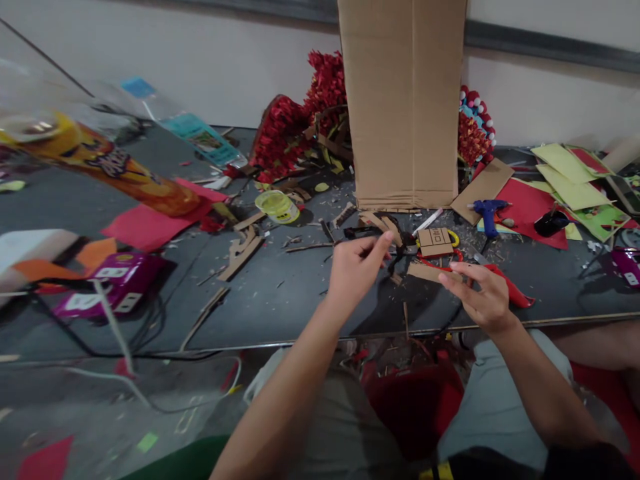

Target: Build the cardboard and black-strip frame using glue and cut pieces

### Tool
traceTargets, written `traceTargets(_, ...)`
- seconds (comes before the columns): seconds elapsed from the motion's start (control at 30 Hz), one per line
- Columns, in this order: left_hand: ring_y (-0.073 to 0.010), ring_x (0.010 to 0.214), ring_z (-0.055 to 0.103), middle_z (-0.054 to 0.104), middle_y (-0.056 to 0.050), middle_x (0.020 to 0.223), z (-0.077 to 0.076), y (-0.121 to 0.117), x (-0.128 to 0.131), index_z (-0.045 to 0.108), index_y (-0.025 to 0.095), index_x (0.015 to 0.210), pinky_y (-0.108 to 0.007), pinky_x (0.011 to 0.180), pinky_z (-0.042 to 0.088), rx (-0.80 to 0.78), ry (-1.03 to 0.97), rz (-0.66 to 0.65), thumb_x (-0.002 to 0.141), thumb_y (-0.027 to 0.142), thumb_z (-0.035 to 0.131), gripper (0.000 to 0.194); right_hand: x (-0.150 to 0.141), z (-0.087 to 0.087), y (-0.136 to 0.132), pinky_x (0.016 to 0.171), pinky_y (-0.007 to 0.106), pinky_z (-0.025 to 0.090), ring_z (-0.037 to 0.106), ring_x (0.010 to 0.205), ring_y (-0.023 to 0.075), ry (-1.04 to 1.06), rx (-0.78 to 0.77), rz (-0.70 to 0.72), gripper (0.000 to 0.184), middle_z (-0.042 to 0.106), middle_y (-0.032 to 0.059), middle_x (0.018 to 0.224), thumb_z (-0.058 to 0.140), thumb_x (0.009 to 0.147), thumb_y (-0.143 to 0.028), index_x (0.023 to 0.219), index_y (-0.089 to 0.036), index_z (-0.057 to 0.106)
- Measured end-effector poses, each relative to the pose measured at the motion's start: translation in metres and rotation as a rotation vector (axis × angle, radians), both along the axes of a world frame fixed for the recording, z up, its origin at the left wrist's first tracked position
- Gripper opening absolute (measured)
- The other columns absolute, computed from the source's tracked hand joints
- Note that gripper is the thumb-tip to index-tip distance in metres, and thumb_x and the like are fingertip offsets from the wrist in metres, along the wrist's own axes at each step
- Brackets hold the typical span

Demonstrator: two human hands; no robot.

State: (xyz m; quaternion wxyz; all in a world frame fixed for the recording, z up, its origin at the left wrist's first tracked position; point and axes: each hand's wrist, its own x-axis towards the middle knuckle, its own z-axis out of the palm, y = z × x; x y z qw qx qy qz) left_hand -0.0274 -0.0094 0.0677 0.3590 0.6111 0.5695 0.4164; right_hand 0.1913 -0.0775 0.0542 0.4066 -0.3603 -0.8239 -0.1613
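My right hand [477, 293] pinches one end of a short cardboard strip [427, 272] between thumb and fingers, just above the table. My left hand [357, 263] hovers to its left, thumb and fingers pressed together. Whether anything small is between them I cannot make out. Behind the left fingertips lie cut cardboard strips [383, 223] and dark objects too blurred to name. Between the hands and a little farther back sits a small cardboard piece [435, 241] with lines drawn on it. Red and yellow loop-shaped handles [454, 237] show around it.
A tall cardboard panel [407, 100] stands at the back. A blue glue gun [489, 215] and colored paper [570, 173] lie right. Leftward are a tilted orange bottle [115, 170], a small yellow tub [277, 207], cardboard scraps [243, 250], a purple power strip [113, 283] and cables.
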Motion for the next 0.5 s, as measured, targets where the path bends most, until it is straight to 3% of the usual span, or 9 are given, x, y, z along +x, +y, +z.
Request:
traceTargets(0.1,-0.0081,0.041,0.042,0.056,-0.001,0.048,0.007,-0.018,0.017,0.065,0.014,0.061,-0.022,0.042,0.032,-0.07,-0.299,-0.239,0.075,0.065,0.054,0.054,-0.001,-0.005,0.0,0.075,0.02,0.055,0.064,0.09,0.0109,0.058,0.068,-0.091,0.071,0.063,0.0016,0.098,0.063,0.08,-0.002,0.139,-0.035,0.041)
traceTargets(0.2,-0.0072,0.046,0.045,0.062,-0.002,0.064,0.005,-0.03,0.028,0.068,0.015,0.083,-0.02,0.042,0.035,0.005,-0.452,-0.249,0.074,0.059,0.061,0.046,-0.003,-0.005,0.0,0.07,0.02,0.055,0.063,0.084,0.0109,0.111,0.123,-0.175,0.074,0.061,-0.0003,0.093,0.067,0.077,-0.003,0.136,-0.041,0.043)
traceTargets(0.3,-0.0071,0.057,0.051,0.065,-0.006,0.086,0.0,-0.031,0.026,0.067,0.018,0.097,-0.018,0.045,0.038,0.26,-0.425,-0.187,0.074,0.045,0.07,0.036,-0.004,0.001,0.0,0.065,0.021,0.055,0.062,0.079,0.0112,0.106,0.121,-0.184,0.07,0.059,-0.0004,0.09,0.065,0.079,-0.004,0.134,-0.043,0.046)
traceTargets(0.37,-0.0074,0.062,0.052,0.063,-0.007,0.095,-0.002,-0.028,0.021,0.067,0.019,0.101,-0.017,0.044,0.038,0.385,-0.35,-0.216,0.073,0.04,0.072,0.035,-0.005,0.007,0.001,0.061,0.021,0.054,0.061,0.075,0.0108,0.134,0.112,-0.152,0.063,0.058,0.0002,0.088,0.062,0.08,-0.003,0.13,-0.04,0.051)
traceTargets(0.5,-0.0078,0.066,0.053,0.061,-0.007,0.098,-0.001,-0.023,0.012,0.068,0.021,0.105,-0.016,0.045,0.039,0.452,-0.246,-0.327,0.072,0.041,0.073,0.04,-0.004,0.015,0.002,0.055,0.019,0.051,0.059,0.073,0.0104,0.174,0.063,-0.057,0.049,0.058,0.0008,0.086,0.061,0.081,-0.004,0.119,-0.035,0.061)
